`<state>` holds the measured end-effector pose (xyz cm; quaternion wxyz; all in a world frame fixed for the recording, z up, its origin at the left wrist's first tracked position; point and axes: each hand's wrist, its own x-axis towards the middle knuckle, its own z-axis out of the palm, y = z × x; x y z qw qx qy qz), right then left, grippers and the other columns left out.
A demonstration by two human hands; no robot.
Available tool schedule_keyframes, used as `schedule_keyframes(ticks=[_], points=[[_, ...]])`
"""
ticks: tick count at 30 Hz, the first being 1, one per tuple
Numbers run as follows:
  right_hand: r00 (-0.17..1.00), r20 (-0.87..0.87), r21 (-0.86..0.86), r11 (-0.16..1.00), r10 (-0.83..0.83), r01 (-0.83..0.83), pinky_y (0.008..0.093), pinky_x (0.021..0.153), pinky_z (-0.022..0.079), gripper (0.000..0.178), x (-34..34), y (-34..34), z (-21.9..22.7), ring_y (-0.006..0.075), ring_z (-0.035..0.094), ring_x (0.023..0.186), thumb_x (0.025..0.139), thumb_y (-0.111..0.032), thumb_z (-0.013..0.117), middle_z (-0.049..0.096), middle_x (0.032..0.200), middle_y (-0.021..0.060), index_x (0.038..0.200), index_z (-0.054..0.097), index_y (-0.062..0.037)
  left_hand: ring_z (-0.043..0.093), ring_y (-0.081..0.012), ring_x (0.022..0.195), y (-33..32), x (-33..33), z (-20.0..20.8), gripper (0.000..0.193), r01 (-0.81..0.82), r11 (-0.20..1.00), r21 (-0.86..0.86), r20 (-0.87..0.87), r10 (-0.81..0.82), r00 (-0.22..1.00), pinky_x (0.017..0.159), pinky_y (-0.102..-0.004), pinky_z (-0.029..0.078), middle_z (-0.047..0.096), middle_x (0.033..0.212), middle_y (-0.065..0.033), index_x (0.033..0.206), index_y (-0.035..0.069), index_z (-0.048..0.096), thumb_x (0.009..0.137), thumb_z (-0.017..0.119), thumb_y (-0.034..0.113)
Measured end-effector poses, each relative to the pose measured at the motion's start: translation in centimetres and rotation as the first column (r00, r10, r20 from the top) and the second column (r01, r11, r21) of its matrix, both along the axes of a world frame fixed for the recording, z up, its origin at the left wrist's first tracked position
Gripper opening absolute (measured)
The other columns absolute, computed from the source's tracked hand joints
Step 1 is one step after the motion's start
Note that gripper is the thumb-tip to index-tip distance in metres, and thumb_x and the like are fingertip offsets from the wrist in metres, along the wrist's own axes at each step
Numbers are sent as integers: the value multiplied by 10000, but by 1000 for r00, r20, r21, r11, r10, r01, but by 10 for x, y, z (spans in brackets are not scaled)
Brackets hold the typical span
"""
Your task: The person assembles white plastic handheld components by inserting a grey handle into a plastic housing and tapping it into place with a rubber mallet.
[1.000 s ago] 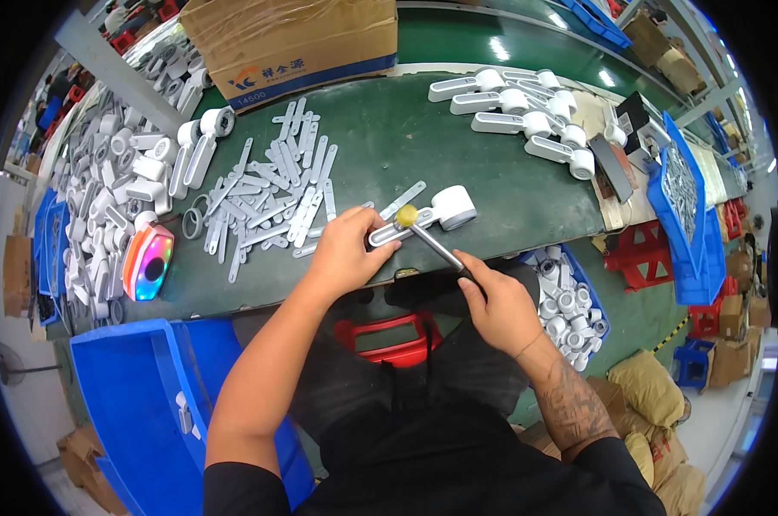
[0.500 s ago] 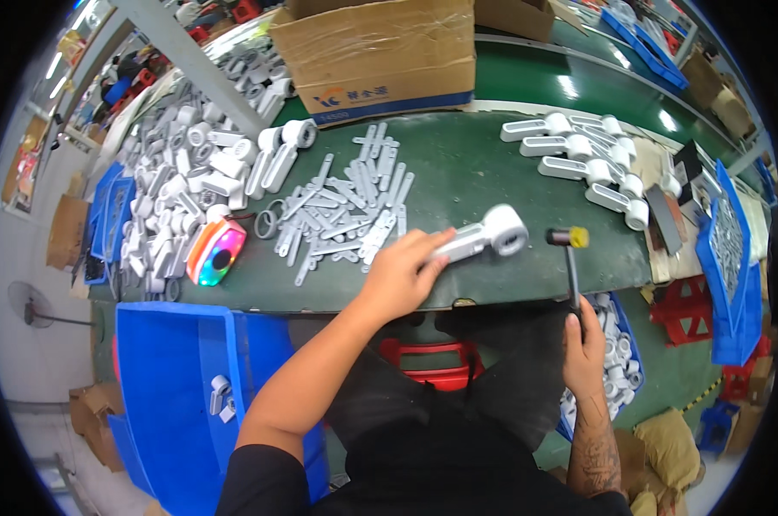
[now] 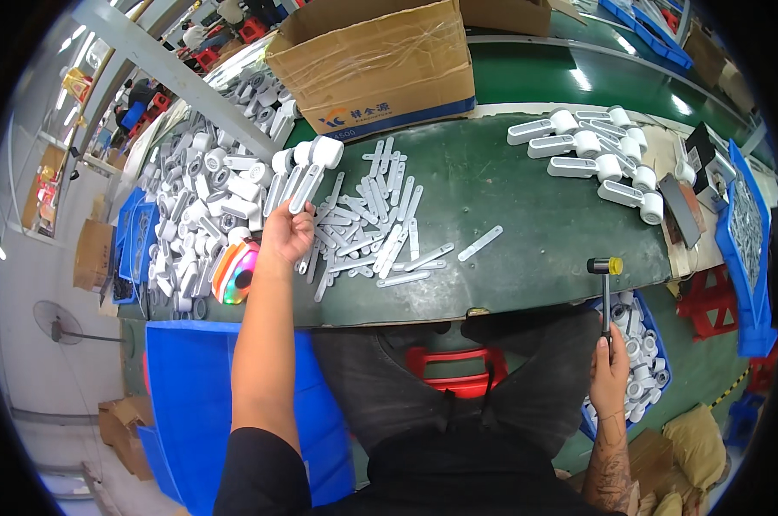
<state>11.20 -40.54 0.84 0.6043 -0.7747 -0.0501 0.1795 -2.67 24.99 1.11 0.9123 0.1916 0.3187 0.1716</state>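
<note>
My left hand (image 3: 287, 234) is closed at the lower end of a white-grey plastic part (image 3: 324, 155) with a long flat handle and a round hollow head. This part lies beside two similar ones at the right edge of a large heap of plastic parts (image 3: 202, 206). Just right of that hand is a pile of flat grey plastic strips (image 3: 380, 206). My right hand (image 3: 610, 370) grips the handle of a small mallet (image 3: 604, 267), its head up, one face yellow and the other dark. The mallet is at the table's front edge.
Several handled parts (image 3: 578, 146) lie in rows at the far right of the green table (image 3: 526, 275). A cardboard box (image 3: 372, 73) stands at the back. A lit, coloured device (image 3: 234, 271) sits by the heap. Blue bins (image 3: 191, 387) stand below the front edge.
My left hand has carried the handled part from the table's middle leftward to the two beside the heap. My right hand still holds the mallet. One loose strip now shows at mid-table.
</note>
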Motion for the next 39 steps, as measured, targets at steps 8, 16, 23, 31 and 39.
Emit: schedule_keyframes(ticks=[8,16,23,31,39], points=[[952,297,-125,991,76,-40,330,1123,502,516,47,32,10,175,670,1288,1030,-87,773,751,1365,143,1510,631,39,729,-379,1119,55,-49,-22,619,-324,938,127,295,276,915,971,-433,634,686,1354,-316,1501,-141,451,1152,482,369],[602,798,-306,848,-20,434,448,987,576,374,221,49,18,387,733,1108,945,-273,837,760,1164,182,1266,815,-83,655,-165,935,-77,-47,19,682,-425,769,477,28,471,882,803,-303,556,685,1331,-131,1620,67,469,1097,678,450],[583,806,-456,732,98,506,457,1058,569,343,285,22,-36,384,710,1235,999,-273,785,733,1346,181,1297,814,-106,572,-62,746,-188,-54,6,204,12,519,855,-249,389,887,675,-231,449,715,943,4,1219,28,756,1075,733,170],[502,845,-402,840,187,364,441,1009,580,279,235,19,-27,387,716,1153,950,-108,798,722,1262,182,1220,802,-36,614,-64,758,-264,-7,-3,158,281,166,945,-302,121,946,712,-247,501,741,928,-18,1128,-5,772,1023,802,109],[693,707,-287,953,140,101,409,995,599,331,111,74,-2,372,739,1178,920,-100,846,710,1342,166,1250,828,-124,636,-166,678,-335,80,28,540,427,-143,893,-447,-166,879,625,-300,526,705,1280,-147,1466,62,663,960,830,148]])
